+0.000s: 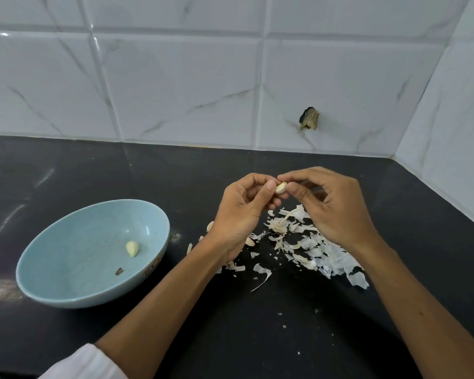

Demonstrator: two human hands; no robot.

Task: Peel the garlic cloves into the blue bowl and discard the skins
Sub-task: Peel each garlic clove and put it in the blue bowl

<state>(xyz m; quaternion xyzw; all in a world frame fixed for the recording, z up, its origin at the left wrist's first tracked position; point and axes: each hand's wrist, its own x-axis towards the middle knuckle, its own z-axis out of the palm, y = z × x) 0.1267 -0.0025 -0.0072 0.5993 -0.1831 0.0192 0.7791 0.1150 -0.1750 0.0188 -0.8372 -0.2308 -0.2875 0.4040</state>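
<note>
Fingers of left hand and right hand pinch one garlic clove — skins below, blue bowl well left.

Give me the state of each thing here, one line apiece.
blue bowl: upright on the counter, holding one clove and a dark scrap.
clove in bowl: peeled, lying loose.
held clove: pinched between both hands, off the counter.
left hand: pinches the held clove.
right hand: pinches the held clove.
skins: scattered on the counter, not discarded.
cloves by left wrist: on the counter, partly hidden.
</note>
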